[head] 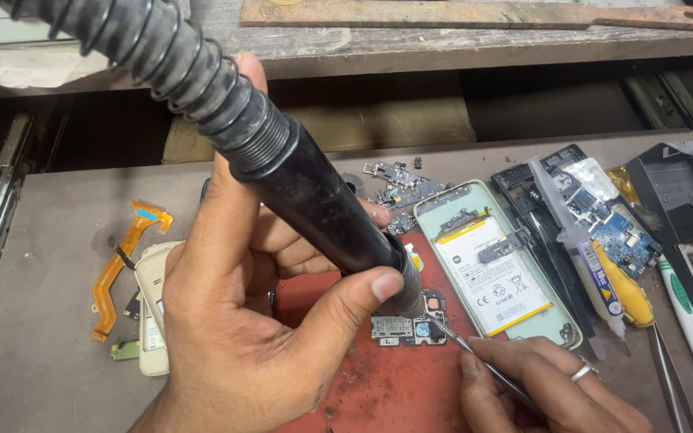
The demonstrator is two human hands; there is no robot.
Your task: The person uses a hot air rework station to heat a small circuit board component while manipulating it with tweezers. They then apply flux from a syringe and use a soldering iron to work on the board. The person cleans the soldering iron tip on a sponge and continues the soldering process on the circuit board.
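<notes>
Gripping a thick black hot-air wand with a coiled, ribbed hose point(298, 188), the left hand point(242, 321) wraps it fully, thumb pressed near the nozzle. The right hand point(551, 389), ring on one finger, pinches thin metal tweezers point(483, 362) whose tip touches a small dark circuit board with silver shields point(411, 327). That board lies on a worn red mat point(399, 389), right under the nozzle. Just beside it sits an opened pale-green phone shell with a white battery point(497, 273), leaving little room on that side. Left of the hand, an orange flex ribbon point(118, 269) lies on open grey bench. The nozzle mouth is hidden behind the thumb; the mat's near edge is cut off.
</notes>
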